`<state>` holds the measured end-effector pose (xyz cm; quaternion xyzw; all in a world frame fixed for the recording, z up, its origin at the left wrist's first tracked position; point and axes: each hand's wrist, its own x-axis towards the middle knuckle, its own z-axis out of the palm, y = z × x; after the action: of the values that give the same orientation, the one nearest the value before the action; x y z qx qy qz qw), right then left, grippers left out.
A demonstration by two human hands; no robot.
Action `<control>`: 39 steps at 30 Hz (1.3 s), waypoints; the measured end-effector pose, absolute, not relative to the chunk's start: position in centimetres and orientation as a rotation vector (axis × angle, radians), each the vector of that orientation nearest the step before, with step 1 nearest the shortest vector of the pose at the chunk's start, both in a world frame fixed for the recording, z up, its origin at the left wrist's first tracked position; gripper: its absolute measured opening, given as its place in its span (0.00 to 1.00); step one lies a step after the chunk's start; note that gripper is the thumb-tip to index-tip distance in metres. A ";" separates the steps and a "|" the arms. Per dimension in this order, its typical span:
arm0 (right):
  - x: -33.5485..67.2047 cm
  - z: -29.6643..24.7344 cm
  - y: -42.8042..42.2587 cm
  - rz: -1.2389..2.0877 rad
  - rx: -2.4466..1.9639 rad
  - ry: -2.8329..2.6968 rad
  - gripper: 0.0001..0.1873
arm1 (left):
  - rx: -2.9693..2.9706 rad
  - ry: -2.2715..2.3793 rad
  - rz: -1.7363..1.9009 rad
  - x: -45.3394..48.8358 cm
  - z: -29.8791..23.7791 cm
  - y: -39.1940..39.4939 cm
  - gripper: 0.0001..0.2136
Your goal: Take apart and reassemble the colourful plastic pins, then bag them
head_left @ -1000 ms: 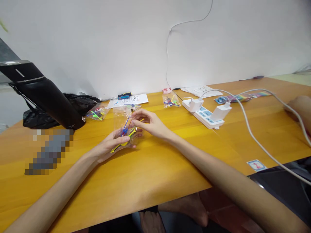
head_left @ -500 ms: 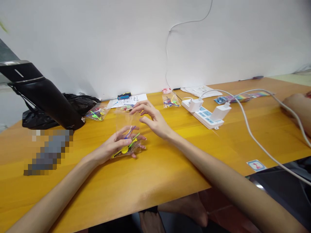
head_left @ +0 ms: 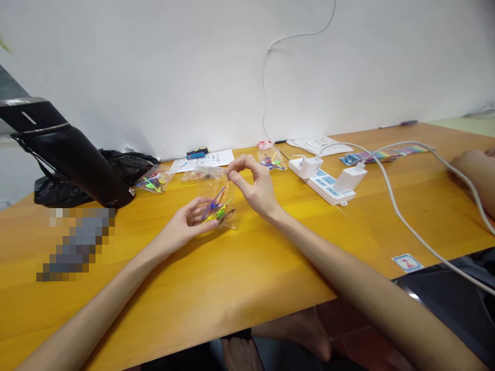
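Note:
A small clear plastic bag (head_left: 217, 198) with blue, green and yellow plastic pieces inside is held over the wooden table (head_left: 240, 268). My left hand (head_left: 189, 222) cups the bag's lower part from the left, thumb pressed against it. My right hand (head_left: 253, 184) pinches the bag's top edge between thumb and forefinger, with the other fingers curled. The bag stands nearly upright between both hands.
Two similar bags (head_left: 153, 180) (head_left: 273, 159) lie further back, beside a paper sheet (head_left: 201, 159). A black bag and a dark leaning object (head_left: 73, 154) stand at the left. A white power strip (head_left: 328, 183) with chargers and a cable (head_left: 406, 216) lies on the right. Another person's hand (head_left: 474, 167) rests at the far right.
My right hand has closed from spread fingers into a pinch on the bag's top edge. The bag has been lifted upright and shifted a little right; the left hand turned with it.

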<state>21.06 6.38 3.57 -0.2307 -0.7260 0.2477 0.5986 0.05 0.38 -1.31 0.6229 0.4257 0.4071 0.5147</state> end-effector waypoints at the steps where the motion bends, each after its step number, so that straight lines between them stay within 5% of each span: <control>1: 21.0 3.6 6.5 0.580 -0.543 -1.673 0.04 | 1.477 1.015 0.961 0.0 -1.3 0.3 0.26; 22: 20.7 3.2 7.3 0.953 -0.482 -1.691 0.05 | 1.448 1.064 0.925 -0.1 -1.1 -0.1 0.32; 32: 20.7 3.2 7.0 1.395 -0.286 -1.950 0.13 | 1.352 1.027 1.398 0.2 0.0 -0.2 0.14; 39: 20.7 3.3 7.0 1.447 -0.331 -1.907 0.12 | 1.345 1.113 1.361 -0.4 -0.1 0.3 0.15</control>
<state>20.71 7.04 3.26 -0.1280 -0.7379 0.5597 0.3547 -0.36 0.26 -0.07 0.5433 0.4495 0.5498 0.4478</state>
